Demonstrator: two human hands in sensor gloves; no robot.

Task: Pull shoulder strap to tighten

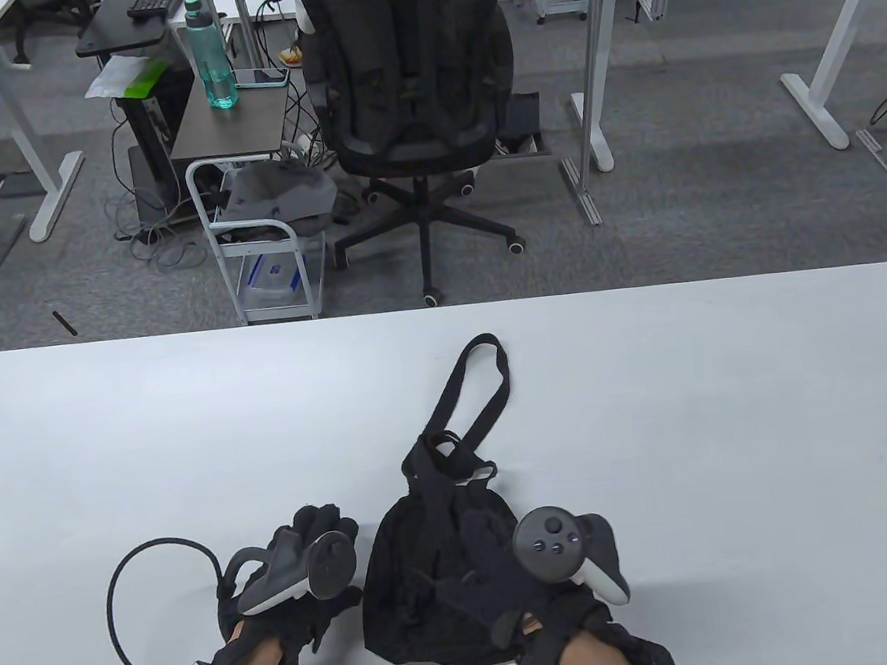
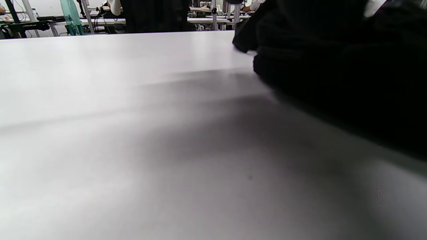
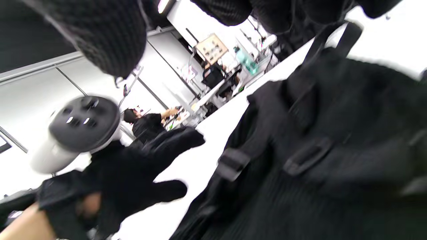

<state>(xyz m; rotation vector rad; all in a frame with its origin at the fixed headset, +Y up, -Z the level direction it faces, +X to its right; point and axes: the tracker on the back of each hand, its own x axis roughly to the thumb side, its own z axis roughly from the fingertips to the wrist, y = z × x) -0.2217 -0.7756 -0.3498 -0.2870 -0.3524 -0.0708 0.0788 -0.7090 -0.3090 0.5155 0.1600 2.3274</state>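
One black bag [image 1: 437, 571] with one strap [image 1: 475, 392] on a white table [image 1: 737, 412]; left hand [image 1: 297, 593] spread beside it, right hand [image 1: 518, 586] seemingly resting on it, grip unclear. Office behind.

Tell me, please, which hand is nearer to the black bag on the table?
Right. The right hand rests on top of the black bag, over its near right side. The left hand lies on the table just beside the bag's left edge.
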